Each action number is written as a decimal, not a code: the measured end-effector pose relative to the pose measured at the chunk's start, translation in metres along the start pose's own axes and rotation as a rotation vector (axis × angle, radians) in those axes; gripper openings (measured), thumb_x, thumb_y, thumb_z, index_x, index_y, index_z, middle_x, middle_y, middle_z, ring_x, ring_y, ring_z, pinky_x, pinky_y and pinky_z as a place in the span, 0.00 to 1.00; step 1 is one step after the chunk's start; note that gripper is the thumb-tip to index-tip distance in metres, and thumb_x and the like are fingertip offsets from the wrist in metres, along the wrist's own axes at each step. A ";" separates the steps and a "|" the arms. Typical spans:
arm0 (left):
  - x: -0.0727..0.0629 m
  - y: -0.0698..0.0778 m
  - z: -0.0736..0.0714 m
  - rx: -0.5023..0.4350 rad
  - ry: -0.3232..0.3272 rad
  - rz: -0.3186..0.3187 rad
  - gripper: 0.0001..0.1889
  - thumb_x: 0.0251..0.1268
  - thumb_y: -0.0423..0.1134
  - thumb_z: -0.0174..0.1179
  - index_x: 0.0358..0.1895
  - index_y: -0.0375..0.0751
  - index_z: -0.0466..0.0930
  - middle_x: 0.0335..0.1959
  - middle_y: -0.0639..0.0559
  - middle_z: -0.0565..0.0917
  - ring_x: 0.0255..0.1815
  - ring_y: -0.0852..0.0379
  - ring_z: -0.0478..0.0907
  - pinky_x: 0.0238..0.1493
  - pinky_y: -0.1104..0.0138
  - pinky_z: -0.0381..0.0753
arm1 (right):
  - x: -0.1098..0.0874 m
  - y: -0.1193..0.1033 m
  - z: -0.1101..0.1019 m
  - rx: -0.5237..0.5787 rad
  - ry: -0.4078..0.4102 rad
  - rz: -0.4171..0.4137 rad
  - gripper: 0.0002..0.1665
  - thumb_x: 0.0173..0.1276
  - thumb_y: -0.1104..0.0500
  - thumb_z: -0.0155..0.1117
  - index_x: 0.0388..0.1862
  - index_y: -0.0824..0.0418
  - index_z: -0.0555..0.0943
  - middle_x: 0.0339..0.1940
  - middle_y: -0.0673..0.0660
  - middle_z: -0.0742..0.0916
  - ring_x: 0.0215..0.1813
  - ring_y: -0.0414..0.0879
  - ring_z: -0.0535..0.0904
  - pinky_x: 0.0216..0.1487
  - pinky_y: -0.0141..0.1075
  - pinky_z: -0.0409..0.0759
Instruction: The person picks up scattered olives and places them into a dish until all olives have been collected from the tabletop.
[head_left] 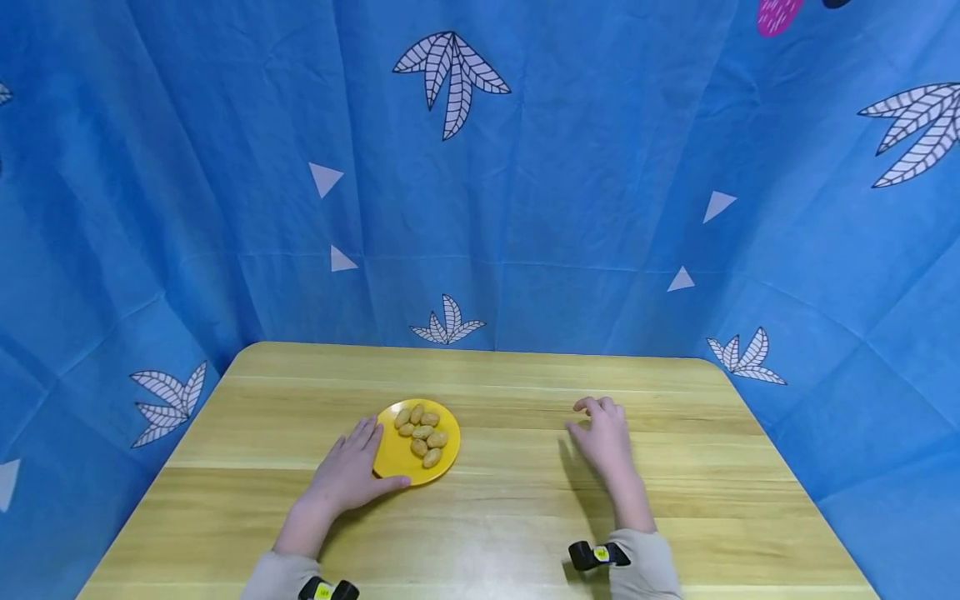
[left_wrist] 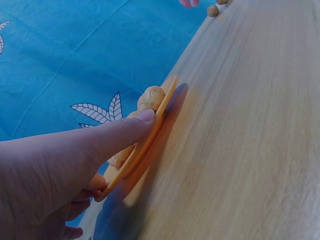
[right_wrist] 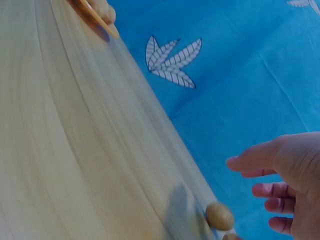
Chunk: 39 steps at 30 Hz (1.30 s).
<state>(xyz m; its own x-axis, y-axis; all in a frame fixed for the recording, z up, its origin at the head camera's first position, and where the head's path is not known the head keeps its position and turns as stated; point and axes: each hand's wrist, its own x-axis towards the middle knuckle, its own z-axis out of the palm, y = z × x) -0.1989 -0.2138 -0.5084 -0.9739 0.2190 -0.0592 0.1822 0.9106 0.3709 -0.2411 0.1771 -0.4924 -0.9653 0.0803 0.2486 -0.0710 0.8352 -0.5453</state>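
Note:
A round yellow plate [head_left: 392, 463] holds several small tan oval potatoes [head_left: 423, 432]. My left hand [head_left: 348, 471] rests on its left side, fingers lying fairly straight along the rim. The left thumb [left_wrist: 125, 130] touches the plate's near edge in the left wrist view. Well to the right, my right hand [head_left: 603, 437] hovers over the table with thumb and forefinger apart and nothing between them. Below that hand, the right wrist view shows a loose potato [right_wrist: 220, 216] on the tabletop and part of another; the hand covers them in the head view.
The wooden table [head_left: 480, 542] has rounded far corners. Blue cloth [head_left: 585, 208] with white leaf prints hangs behind it and along both sides. A strap with a small black device [head_left: 597, 555] sits on the right wrist, and another device [head_left: 328, 590] on the left.

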 end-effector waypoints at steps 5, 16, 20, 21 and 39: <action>0.001 -0.001 0.000 0.007 0.014 0.008 0.58 0.53 0.72 0.59 0.75 0.29 0.54 0.79 0.36 0.52 0.80 0.38 0.47 0.77 0.42 0.50 | 0.001 0.012 -0.002 -0.033 -0.022 -0.001 0.20 0.60 0.56 0.70 0.49 0.64 0.80 0.50 0.67 0.79 0.55 0.63 0.69 0.55 0.56 0.69; 0.000 0.001 0.000 0.008 0.008 0.006 0.58 0.53 0.72 0.60 0.75 0.29 0.54 0.78 0.35 0.52 0.80 0.38 0.47 0.77 0.42 0.50 | 0.000 0.030 0.000 -0.128 -0.073 0.032 0.22 0.61 0.55 0.69 0.53 0.62 0.78 0.54 0.68 0.77 0.59 0.65 0.67 0.55 0.55 0.68; -0.001 0.002 -0.001 0.004 0.006 0.003 0.57 0.53 0.71 0.60 0.74 0.29 0.54 0.78 0.35 0.52 0.80 0.38 0.47 0.78 0.42 0.49 | 0.000 0.032 0.001 -0.143 -0.079 0.034 0.23 0.61 0.55 0.69 0.53 0.63 0.79 0.55 0.69 0.78 0.59 0.65 0.68 0.55 0.55 0.68; -0.001 0.003 -0.002 0.005 0.006 0.004 0.57 0.53 0.71 0.60 0.74 0.29 0.54 0.78 0.35 0.52 0.80 0.38 0.47 0.77 0.42 0.49 | 0.001 0.033 0.001 -0.144 -0.079 0.038 0.23 0.61 0.55 0.69 0.53 0.63 0.79 0.55 0.69 0.78 0.58 0.65 0.68 0.55 0.55 0.68; 0.001 0.002 -0.001 0.004 0.012 0.004 0.57 0.53 0.71 0.60 0.74 0.29 0.54 0.78 0.35 0.52 0.80 0.38 0.47 0.78 0.42 0.50 | 0.002 0.037 0.006 -0.136 -0.071 0.049 0.20 0.62 0.55 0.68 0.50 0.63 0.81 0.52 0.68 0.79 0.56 0.64 0.68 0.52 0.54 0.68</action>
<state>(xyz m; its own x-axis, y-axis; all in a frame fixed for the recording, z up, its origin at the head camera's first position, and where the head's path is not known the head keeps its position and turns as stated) -0.1991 -0.2119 -0.5066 -0.9747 0.2185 -0.0462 0.1869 0.9112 0.3670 -0.2469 0.2054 -0.5169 -0.9824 0.0878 0.1649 0.0062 0.8975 -0.4409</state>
